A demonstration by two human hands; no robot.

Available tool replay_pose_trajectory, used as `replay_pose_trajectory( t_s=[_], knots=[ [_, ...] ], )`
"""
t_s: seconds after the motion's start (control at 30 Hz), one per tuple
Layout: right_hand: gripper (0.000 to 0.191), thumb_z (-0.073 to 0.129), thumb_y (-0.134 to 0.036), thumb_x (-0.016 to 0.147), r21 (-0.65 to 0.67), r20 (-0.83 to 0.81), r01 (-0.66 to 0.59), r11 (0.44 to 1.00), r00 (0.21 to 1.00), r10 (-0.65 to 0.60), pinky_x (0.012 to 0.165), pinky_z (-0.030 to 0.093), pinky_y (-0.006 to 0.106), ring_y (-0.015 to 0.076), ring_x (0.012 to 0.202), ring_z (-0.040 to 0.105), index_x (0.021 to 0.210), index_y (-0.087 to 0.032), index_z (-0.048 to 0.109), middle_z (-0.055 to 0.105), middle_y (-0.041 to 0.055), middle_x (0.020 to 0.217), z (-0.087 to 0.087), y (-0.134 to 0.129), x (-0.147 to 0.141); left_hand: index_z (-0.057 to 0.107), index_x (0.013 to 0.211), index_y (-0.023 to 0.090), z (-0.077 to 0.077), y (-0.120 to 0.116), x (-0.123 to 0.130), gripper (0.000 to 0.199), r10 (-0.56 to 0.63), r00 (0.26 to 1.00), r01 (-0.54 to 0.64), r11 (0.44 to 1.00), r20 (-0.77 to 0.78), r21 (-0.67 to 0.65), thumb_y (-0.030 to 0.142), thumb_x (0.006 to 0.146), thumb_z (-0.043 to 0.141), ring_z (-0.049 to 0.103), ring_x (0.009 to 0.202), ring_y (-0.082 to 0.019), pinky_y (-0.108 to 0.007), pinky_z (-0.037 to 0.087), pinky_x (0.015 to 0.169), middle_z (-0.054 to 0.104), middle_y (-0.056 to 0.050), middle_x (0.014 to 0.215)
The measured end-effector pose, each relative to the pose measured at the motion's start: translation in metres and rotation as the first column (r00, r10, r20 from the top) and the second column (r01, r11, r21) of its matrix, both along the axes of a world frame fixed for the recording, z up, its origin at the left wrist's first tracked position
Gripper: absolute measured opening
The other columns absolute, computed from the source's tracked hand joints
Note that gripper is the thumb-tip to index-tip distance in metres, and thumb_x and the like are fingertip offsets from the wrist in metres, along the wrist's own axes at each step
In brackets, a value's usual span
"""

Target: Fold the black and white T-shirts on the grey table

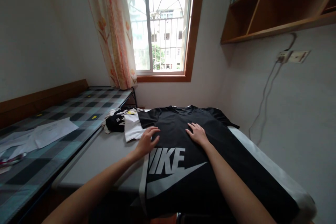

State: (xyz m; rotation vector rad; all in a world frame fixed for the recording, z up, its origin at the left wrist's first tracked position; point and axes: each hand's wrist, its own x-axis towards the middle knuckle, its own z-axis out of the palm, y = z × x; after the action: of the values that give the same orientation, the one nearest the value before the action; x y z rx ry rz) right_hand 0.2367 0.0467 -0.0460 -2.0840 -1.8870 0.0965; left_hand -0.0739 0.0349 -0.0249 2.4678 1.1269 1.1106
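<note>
A black T-shirt point(170, 133) with a large grey printed logo lies spread out on a white table point(105, 157), its collar toward the window and its lower part reaching the near edge. My left hand point(147, 140) is at the shirt's left side, just below the sleeve, fingers apart and holding nothing. On the shirt's upper chest, right of the middle, my right hand point(197, 133) rests with its fingers spread. White cloth point(132, 127) lies by the left sleeve, next to a bunched black garment point(115, 120) with light markings.
To the left is a bed with a checked cover point(97, 103) and loose papers point(49, 134). A curtain point(115, 35) hangs by the window point(168, 24). Wooden shelves point(262, 10) and a wall socket point(298, 56) with dangling cables are at the right.
</note>
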Motion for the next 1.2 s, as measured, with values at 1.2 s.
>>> replay_pose_trajectory(
  t_s=[1.2],
  knots=[
    [0.032, 0.051, -0.032, 0.088, 0.134, -0.147, 0.001, 0.991, 0.989, 0.019, 0.110, 0.033, 0.044, 0.0264, 0.131, 0.046, 0.110, -0.022, 0.071, 0.059, 0.0071, 0.134, -0.006, 0.002, 0.007, 0.051, 0.104, 0.013, 0.169, 0.137, -0.133, 0.022, 0.726, 0.538, -0.776, 0.625, 0.427, -0.086, 0.023, 0.088, 0.061, 0.061, 0.097, -0.017, -0.027, 0.047, 0.085, 0.064, -0.008, 0.108]
  ],
)
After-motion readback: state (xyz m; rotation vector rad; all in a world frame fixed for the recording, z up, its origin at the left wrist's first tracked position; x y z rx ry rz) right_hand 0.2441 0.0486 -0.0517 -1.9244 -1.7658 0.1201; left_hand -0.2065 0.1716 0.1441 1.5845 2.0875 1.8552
